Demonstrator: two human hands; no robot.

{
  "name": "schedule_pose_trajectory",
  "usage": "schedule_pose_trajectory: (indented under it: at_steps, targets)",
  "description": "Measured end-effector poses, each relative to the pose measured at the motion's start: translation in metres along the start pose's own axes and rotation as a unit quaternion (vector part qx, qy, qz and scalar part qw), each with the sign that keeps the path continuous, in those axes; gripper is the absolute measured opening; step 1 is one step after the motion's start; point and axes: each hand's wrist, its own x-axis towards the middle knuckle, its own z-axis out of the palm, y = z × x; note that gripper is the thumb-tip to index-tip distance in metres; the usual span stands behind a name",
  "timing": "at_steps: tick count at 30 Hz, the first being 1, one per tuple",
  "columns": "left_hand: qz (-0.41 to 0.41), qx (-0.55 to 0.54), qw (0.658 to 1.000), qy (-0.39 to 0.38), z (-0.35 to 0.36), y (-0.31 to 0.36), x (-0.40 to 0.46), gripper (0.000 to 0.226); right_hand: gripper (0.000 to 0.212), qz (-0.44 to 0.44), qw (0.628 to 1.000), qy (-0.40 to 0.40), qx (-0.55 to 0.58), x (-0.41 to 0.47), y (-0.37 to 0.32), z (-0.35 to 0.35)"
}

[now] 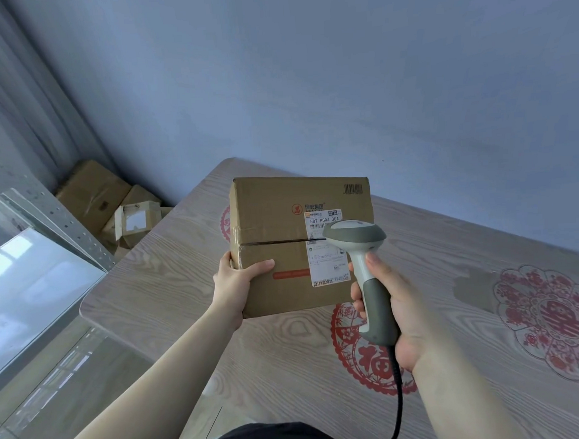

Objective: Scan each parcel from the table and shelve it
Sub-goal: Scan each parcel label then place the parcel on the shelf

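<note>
A brown cardboard parcel (282, 239) with a white shipping label (326, 247) on its top sits over the wooden table (171, 292). My left hand (234, 282) grips the parcel's near left corner, thumb on top. My right hand (393, 311) holds a grey and white barcode scanner (360, 249) by its handle. The scanner's head hovers just over the label and hides part of it. A black cable (399, 398) hangs from the scanner's base.
Red paper-cut decorations (555, 319) lie flat on the table to the right and near the parcel. A metal shelf frame (56, 214) stands at the left. Several cardboard boxes (95, 196) lie on the floor behind it, against the wall.
</note>
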Motion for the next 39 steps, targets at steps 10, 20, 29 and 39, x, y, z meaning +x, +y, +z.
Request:
schedule_pose_trajectory:
  at_steps: [10,20,29,39]
  targets:
    - [-0.005,0.002,1.0,0.006,0.0,0.001,0.001,0.104,0.065,0.009,1.0,-0.007,0.012,-0.001,0.0,0.0]
    - [-0.008,-0.027,0.999,0.015,-0.009,0.007,-0.015,0.093,0.061,0.002,1.0,-0.008,0.01,-0.009,-0.001,0.001]
    - [-0.011,-0.067,0.994,0.084,-0.068,-0.009,-0.068,0.092,0.062,0.009,0.995,-0.083,-0.045,-0.014,0.015,0.027]
    - [-0.006,-0.138,0.965,0.225,-0.201,-0.035,-0.15,0.075,0.05,0.025,0.968,-0.23,-0.097,-0.037,0.06,0.139]
